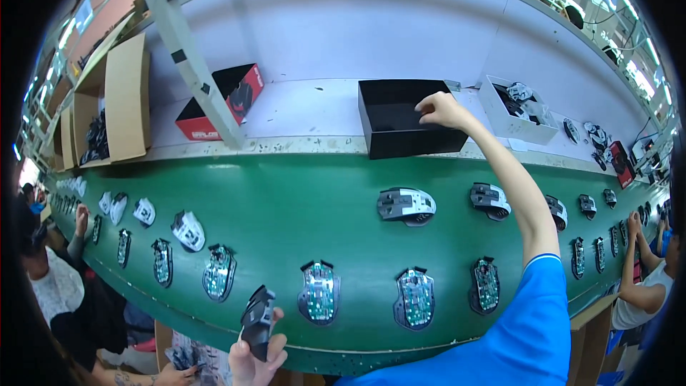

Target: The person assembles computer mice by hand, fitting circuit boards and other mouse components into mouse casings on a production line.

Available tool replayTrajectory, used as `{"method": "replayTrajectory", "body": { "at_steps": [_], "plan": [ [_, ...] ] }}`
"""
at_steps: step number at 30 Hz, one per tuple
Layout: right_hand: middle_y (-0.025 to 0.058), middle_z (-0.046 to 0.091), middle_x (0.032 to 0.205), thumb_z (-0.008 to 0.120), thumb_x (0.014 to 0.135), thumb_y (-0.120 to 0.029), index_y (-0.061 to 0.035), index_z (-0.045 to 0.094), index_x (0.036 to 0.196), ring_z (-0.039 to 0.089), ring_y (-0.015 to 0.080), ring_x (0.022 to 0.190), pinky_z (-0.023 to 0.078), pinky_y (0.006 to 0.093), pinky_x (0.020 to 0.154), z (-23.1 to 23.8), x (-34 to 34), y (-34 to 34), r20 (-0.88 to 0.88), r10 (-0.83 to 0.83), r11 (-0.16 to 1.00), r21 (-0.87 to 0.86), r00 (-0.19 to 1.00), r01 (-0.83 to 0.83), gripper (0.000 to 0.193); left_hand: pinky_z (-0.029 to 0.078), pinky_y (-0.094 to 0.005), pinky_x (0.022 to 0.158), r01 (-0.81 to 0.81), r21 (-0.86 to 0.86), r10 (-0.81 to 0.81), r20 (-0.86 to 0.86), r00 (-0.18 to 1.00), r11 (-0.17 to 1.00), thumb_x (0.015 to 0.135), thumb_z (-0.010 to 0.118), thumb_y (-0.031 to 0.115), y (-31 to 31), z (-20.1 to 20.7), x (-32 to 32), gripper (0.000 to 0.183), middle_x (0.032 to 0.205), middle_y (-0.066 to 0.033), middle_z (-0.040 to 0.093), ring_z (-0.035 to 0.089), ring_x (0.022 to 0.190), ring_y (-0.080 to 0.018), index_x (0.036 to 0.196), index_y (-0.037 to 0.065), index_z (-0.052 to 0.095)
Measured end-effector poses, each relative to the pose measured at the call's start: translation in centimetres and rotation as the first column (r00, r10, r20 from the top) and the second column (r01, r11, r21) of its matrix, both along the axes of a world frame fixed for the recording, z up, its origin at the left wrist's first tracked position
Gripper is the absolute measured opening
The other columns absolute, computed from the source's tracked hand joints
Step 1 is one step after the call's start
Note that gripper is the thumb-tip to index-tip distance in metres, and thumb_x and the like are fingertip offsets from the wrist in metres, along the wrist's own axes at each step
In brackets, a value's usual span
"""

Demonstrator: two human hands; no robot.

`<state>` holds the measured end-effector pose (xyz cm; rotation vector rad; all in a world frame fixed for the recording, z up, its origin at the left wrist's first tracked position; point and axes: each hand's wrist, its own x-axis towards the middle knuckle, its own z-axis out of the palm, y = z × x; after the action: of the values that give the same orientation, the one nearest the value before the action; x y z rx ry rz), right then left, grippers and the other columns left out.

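The green tabletop [286,200] is spanning the frame from left to right, carrying mouse parts in rows. The open black box [414,144] is sitting at upper centre; its thin walls are looking stiff and probably light, so the rim should be offering a firm hold. The right hand [441,111] is hovering over the box's opening, fingers curling close to the thumb; whether anything is resting between them I cannot tell. The left hand [259,370] is clamping on a dark mouse shell at lower centre. On the tabletop just right of that, a mouse base [319,293] is lying with its green circuit board facing up; it is likely being fragile there, so its outer edges should be serving better than the board. The dark mouse shell [259,318] itself is standing nearly upright in the grip, seemingly light, rigid plastic, perhaps slippery on its smooth faces; its thin edges are probably calling for gentle pressure, with thumb and fingers holding opposite sides.
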<state>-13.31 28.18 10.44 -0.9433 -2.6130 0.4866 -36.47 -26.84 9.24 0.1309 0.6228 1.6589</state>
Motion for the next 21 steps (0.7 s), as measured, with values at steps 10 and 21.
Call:
{"method": "replayTrajectory", "body": {
  "at_steps": [10, 21],
  "plan": [
    [0.0066, 0.064, 0.085, 0.07, 0.072, -0.022, -0.0092, 0.064, 0.105, 0.059, 0.0175, 0.081, 0.047, 0.0305, 0.077, -2.9, -9.4, 0.2, 0.31, 0.344, 0.9, -0.377, 0.886, -0.217, 0.036, 0.036, -0.0251, 0.049, -0.075, -0.002, 0.075, 0.123, 0.99, 0.997, 0.08, 0.067, 0.039, 0.1, -1.5, -2.5, 0.075, 0.128, -0.0124, 0.041, 0.04, 0.064, -0.0135, 0.137, 0.01, 0.029],
    [0.0056, 0.066, 0.081, 0.065, 0.082, -0.023, -0.0058, 0.067, 0.101, 0.062, 0.0096, 0.06, 0.053, 0.024, 0.046, -0.2, -6.8, 0.7, -0.072, -0.151, 0.79, -0.608, 0.986, 0.077, 0.026, 0.036, -0.0256, 0.05, -0.068, 0.004, 0.067, 0.139, 0.988, 0.998, 0.081, 0.064, 0.042, 0.8, -1.0, -3.0, 0.07, 0.122, -0.0117, 0.039, 0.04, 0.066, -0.0142, 0.134, 0.01, 0.032]
  ]
}}
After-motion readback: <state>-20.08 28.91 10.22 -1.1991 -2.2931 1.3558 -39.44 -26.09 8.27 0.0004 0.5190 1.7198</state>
